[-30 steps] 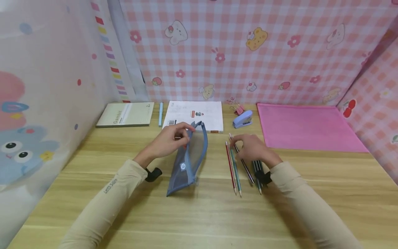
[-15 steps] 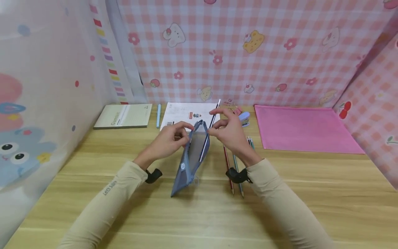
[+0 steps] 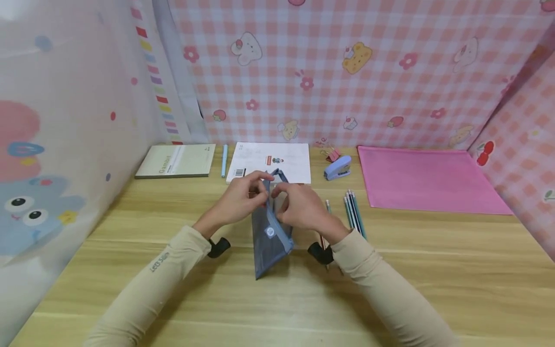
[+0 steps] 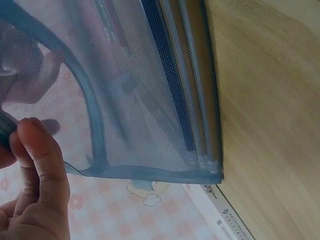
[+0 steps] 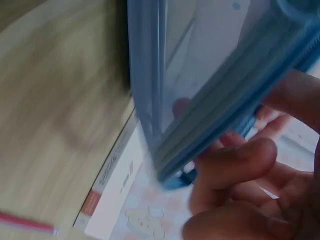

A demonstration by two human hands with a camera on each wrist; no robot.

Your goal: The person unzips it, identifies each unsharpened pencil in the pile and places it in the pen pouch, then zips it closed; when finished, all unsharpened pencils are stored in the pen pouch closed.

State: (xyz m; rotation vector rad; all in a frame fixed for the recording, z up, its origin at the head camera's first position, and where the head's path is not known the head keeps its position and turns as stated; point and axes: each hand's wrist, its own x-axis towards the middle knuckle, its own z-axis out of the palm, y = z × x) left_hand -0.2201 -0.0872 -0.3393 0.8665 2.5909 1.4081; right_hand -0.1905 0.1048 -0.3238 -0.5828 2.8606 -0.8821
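A blue mesh zip pencil pouch (image 3: 270, 246) stands upright on the table with its mouth open. My left hand (image 3: 240, 197) pinches the left edge of its mouth, the fingertips (image 4: 37, 137) curled over the zip band in the left wrist view. At the mouth, my right hand (image 3: 299, 205) has its fingers bent right at the zip edge, also seen in the right wrist view; I cannot tell what they hold. Several pencils (image 4: 192, 110) show through the mesh along one side. To the right, several dark and green pencils (image 3: 354, 214) lie on the table, with a red pencil (image 3: 322, 241) partly hidden under the right wrist.
Along the back lie a Gambit notebook (image 3: 175, 160), a light blue pen (image 3: 224, 160), a white booklet (image 3: 269, 159), a pink binder clip (image 3: 333, 155) and a lavender stapler (image 3: 338, 167). A pink sheet (image 3: 429, 178) covers the back right. Patterned cloth (image 3: 329, 86) walls the table.
My right hand picked a dark pencil from the table, carried it left into the pouch's mouth and sank lower there; the pencil no longer sticks up. The pouch has turned slightly and shifted right.
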